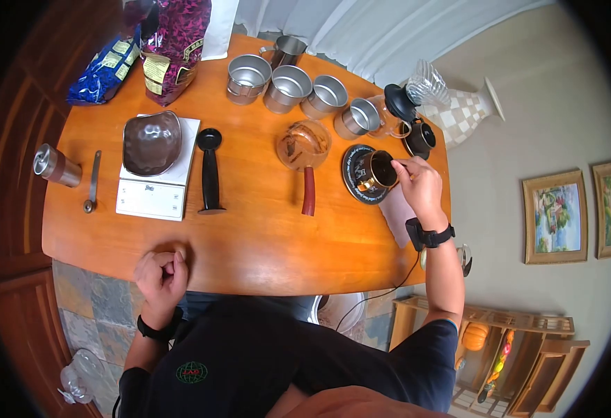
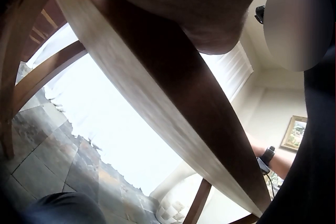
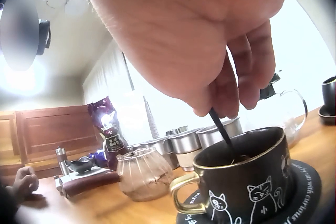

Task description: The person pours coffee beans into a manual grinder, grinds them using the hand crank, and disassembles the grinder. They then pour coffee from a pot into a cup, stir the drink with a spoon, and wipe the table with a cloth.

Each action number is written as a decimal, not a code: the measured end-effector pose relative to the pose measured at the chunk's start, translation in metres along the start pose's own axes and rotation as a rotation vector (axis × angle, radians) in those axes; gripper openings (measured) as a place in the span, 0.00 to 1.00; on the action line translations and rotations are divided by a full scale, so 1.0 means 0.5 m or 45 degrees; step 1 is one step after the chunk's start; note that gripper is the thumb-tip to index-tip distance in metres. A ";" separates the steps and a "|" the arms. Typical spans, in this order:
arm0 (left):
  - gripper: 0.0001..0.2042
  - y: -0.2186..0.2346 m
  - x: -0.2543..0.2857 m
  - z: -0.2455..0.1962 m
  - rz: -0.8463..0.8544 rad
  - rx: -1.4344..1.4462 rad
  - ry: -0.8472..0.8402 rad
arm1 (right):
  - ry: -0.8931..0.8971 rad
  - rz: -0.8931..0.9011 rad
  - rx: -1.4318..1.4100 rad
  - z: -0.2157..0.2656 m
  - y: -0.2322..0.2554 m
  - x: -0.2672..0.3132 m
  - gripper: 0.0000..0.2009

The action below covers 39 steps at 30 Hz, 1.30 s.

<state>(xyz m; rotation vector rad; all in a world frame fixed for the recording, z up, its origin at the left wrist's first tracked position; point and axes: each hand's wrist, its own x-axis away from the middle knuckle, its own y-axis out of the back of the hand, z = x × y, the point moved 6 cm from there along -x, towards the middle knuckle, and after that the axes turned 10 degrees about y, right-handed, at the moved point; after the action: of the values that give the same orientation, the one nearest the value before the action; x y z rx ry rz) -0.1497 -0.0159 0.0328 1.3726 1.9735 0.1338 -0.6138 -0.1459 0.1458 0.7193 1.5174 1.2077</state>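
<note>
black stick, its lower end hard for us to see inside the cup
right grip pinching from above; left grip idle, loosely curled near the surface's edge

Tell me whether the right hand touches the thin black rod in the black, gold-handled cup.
Touching: the right wrist view shows the right hand pinching the thin black rod in its fingers.

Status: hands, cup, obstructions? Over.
Right hand pinches thin dark utensil, dipped inside gold-handled black cat-print cup. Left hand rests at brown wooden table edge, holding nothing. No visible obstruction at cup.
</note>
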 end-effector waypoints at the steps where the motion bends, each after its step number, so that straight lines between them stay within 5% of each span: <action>1: 0.10 0.000 0.000 0.000 -0.003 -0.001 0.002 | -0.027 0.003 0.026 -0.009 0.002 0.005 0.09; 16: 0.10 -0.002 -0.002 0.001 0.046 0.005 0.003 | -0.042 0.062 -0.144 0.020 0.014 0.030 0.09; 28: 0.10 -0.003 0.000 0.000 0.022 0.027 0.006 | -0.092 0.030 0.144 -0.013 0.024 0.042 0.09; 39: 0.10 -0.003 -0.001 0.001 0.021 0.013 -0.002 | -0.027 -0.005 -0.099 0.030 0.016 0.031 0.09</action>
<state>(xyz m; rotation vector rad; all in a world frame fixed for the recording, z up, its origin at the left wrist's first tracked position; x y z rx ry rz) -0.1504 -0.0171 0.0322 1.3957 1.9647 0.1303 -0.6055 -0.1248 0.1486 0.6757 1.4461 1.2456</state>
